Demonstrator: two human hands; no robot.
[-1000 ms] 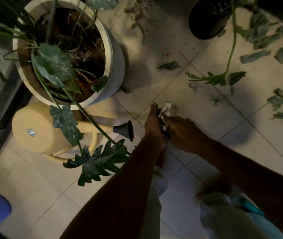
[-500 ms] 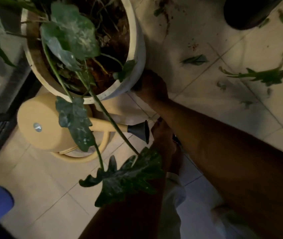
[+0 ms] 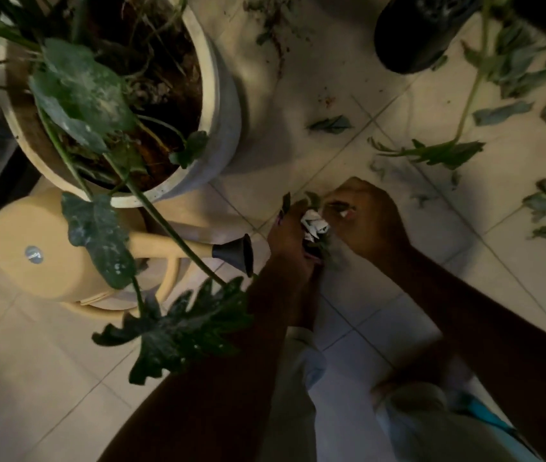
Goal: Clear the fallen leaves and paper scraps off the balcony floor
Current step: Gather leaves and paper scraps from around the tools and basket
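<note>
My left hand [image 3: 289, 233] grips a bundle of white paper scraps [image 3: 314, 225] and green leaf bits just above the tiled balcony floor [image 3: 298, 105]. My right hand [image 3: 364, 218] meets it from the right, fingers curled, pinching a small scrap against the bundle. One fallen leaf [image 3: 331, 124] lies on the tiles beyond my hands. Several more leaves [image 3: 504, 113] are scattered at the right, some near a long-stemmed lobed leaf [image 3: 438, 154].
A large pale plant pot [image 3: 228, 105] with soil and big leaves stands at the upper left. A yellow watering can [image 3: 48, 248] lies below it, its dark spout [image 3: 236, 251] close to my left hand. A black pot [image 3: 411, 31] stands at the top right.
My right hand has come back from the base of the pale pot to my left hand, bringing a scrap to the bundle. The camera view has shifted right.
</note>
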